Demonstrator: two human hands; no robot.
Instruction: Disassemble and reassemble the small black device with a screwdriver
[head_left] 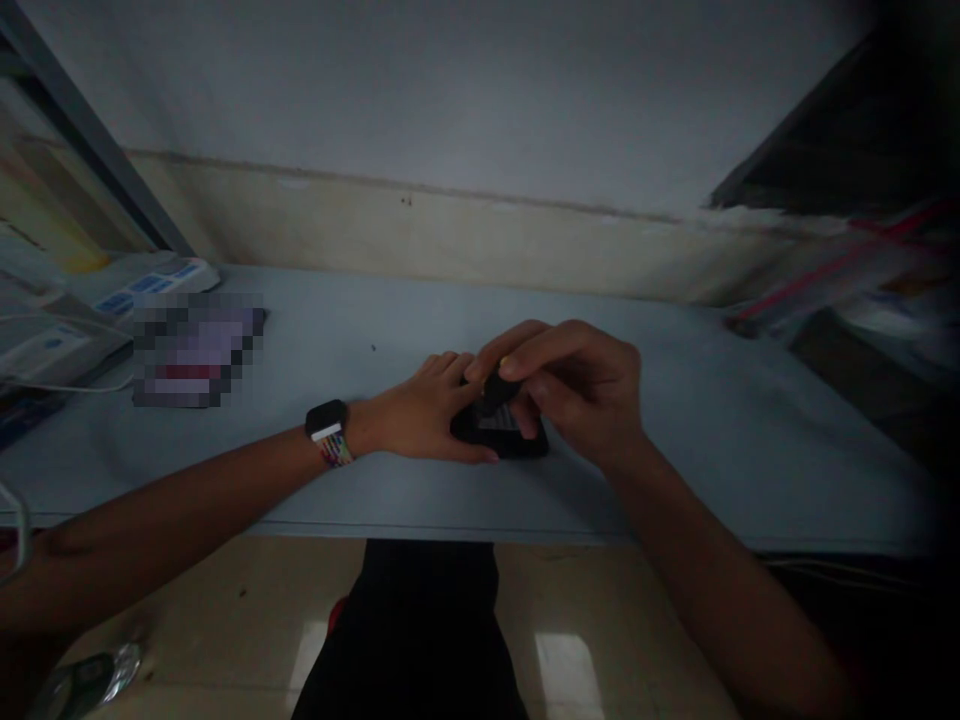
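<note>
A small black device (529,442) with a pale printed label lies flat on the grey-blue table. Its left side sits between the thumb and fingers of my left hand (427,412), which grips it against the tabletop. My right hand (581,385) is closed around a short dark-handled tool (498,390), which looks like a screwdriver, held steeply over the label. A bit of yellow shows at the tool's top under my fingertips. Its lower tip is too dark to make out, and my fingers cover part of the device.
A phone-like object (199,350), blurred out, lies on the table (337,310) at left, beside a white power strip (150,290) and cables. A plastic bag with a red edge (817,270) is at right. On the floor lies a clear bottle (94,680).
</note>
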